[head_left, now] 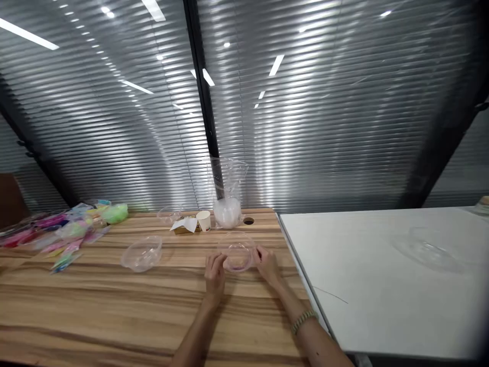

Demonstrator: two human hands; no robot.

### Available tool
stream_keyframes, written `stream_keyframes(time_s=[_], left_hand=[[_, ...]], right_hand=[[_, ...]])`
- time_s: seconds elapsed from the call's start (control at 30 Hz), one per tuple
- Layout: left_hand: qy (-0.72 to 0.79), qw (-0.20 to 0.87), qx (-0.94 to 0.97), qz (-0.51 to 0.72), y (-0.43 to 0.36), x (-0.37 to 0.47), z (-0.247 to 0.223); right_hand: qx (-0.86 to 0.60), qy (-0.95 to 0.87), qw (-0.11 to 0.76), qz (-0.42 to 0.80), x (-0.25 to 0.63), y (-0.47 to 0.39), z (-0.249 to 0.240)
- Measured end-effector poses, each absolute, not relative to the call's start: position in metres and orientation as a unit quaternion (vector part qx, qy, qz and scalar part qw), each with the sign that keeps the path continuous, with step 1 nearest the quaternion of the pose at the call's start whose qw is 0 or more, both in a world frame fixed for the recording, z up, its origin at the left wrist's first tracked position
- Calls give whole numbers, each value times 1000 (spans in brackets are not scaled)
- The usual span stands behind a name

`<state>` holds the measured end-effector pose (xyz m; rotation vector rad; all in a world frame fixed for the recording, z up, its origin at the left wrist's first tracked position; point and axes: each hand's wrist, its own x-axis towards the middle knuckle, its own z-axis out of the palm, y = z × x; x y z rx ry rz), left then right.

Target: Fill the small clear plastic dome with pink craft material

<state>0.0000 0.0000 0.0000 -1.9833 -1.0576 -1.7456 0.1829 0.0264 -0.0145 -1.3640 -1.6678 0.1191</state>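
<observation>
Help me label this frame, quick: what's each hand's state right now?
Left hand: closed on a clear plastic container.
Right hand: closed on its opposite side.

Ceiling-light glare on blinds; edges stretched, slightly soft; shadows faint.

Subject's own body: two bare hands, one banded bracelet
Left hand [215, 272] and left forearm [196, 326] uncovered as far as visible; right hand [267, 264] likewise bare, with a muted olive-green bracelet [303, 321] round the right forearm [321, 344], closely segmented, bead-like, paler between segments; small spot on skin farther up from it; fine bracelet detail too blurred to read
</observation>
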Motion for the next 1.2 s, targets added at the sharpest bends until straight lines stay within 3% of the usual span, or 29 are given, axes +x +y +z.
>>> stream_keyframes(time_s=[0.33,0.77,1.2], left_hand=[[-401,135,-666,-614,-4,-2,2],[-394,7,-706,-589,-11,-2,9],[-383,24,-762,-522,-11,-3,9]], right_hand=[[-486,-722,490,50,187,18,-19],[-526,-703,477,35,189,4,-18],[-538,-704,464,22,186,8,-21]])
